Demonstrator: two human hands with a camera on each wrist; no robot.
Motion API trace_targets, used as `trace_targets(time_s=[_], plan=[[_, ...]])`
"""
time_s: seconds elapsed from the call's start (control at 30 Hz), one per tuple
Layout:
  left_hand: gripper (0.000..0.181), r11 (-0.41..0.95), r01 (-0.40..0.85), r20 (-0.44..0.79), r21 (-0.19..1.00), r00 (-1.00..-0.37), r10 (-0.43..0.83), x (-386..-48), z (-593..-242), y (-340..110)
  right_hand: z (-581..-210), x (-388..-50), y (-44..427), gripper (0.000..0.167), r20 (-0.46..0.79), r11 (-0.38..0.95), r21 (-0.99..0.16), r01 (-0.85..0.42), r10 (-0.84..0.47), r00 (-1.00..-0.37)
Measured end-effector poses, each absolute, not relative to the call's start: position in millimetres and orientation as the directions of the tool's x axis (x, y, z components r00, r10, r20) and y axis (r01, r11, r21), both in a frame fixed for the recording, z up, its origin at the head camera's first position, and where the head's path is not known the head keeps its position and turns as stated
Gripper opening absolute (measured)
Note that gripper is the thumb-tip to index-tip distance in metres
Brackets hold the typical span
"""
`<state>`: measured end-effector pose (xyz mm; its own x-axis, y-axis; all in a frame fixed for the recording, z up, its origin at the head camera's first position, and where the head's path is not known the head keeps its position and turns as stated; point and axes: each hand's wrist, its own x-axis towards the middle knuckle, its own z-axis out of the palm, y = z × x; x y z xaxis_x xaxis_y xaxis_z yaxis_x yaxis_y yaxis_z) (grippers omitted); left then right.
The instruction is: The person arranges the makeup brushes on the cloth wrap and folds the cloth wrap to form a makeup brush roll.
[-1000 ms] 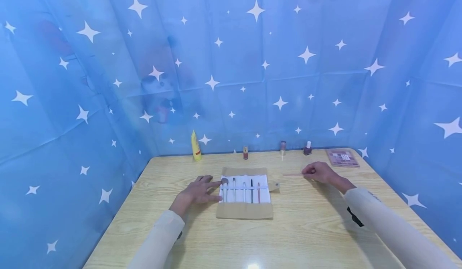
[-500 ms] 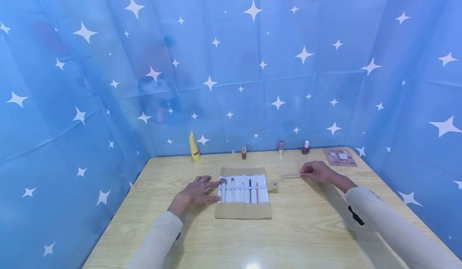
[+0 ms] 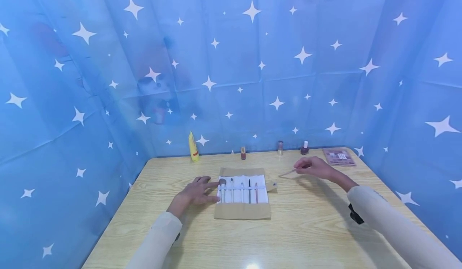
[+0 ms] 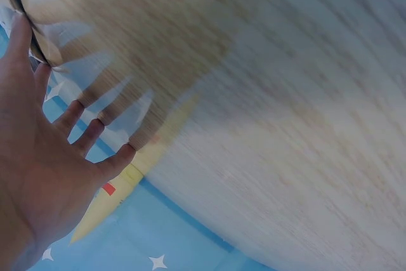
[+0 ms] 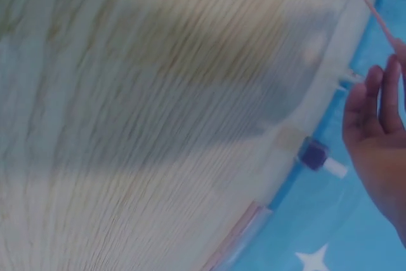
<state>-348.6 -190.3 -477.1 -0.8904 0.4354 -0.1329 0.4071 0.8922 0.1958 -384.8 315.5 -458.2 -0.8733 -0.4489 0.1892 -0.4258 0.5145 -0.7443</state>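
A tan brush roll point(image 3: 242, 211) lies unfolded on the table, its white inside holding several makeup brushes point(image 3: 249, 191) under a strap. My left hand point(image 3: 197, 191) rests at the roll's left edge with fingers spread, touching it with thumb and index finger. In the left wrist view the same hand point(image 4: 54, 144) shows straight, parted fingers. Right of the roll, my right hand point(image 3: 314, 168) pinches a thin pink makeup brush point(image 3: 287, 173), raised over the table with its free end pointing left and down. In the right wrist view the brush point(image 5: 375, 16) is partly visible; its bristles cannot be made out.
Along the back edge stand a yellow tube point(image 3: 193, 148), a small red-brown bottle point(image 3: 243, 153), a pinkish tube point(image 3: 280, 148) and a dark nail polish bottle point(image 3: 304, 148). A palette point(image 3: 339, 157) lies at the back right corner. A starred blue curtain point(image 3: 231, 60) surrounds the wooden table point(image 3: 303, 237).
My right hand has risen and shifted slightly left with the brush, which has gone from level to slanting down at its left end. The left hand stays at the roll's edge.
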Motion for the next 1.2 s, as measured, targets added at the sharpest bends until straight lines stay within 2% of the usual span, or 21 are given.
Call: trace_targets(time_s=[0.1,0.3,0.53,0.77,1.2], plan=[[0.074,0.891,0.407,-0.132,0.199,-0.890,0.436,-348.7,-477.2,-190.4,-453.6,-382.6,309.8,0.029,0.135,0.515,-0.783,-0.349,-0.407,-0.903],[0.074,0.891,0.402,-0.130,0.210,-0.892,0.433,-346.7,-476.0,-190.0,-449.3,-381.5,301.9,0.034,0.114,0.497,-0.812,-0.305,-0.377,-0.919],[0.075,0.892,0.405,-0.122,0.203,-0.893,0.433,-346.0,-475.1,-189.6,-444.8,-384.5,297.0,0.031,0.124,0.458,-0.833,-0.311,-0.393,-0.911],[0.075,0.890,0.412,-0.120,0.196,-0.891,0.439,-348.5,-477.4,-189.7,-439.3,-385.7,290.4,0.041,0.135,0.448,-0.834,-0.322,-0.400,-0.907],[0.075,0.891,0.416,-0.121,0.184,-0.890,0.440,-351.1,-481.4,-191.4,-428.9,-390.6,276.1,0.045,0.136,0.434,-0.852,-0.293,-0.357,-0.924]])
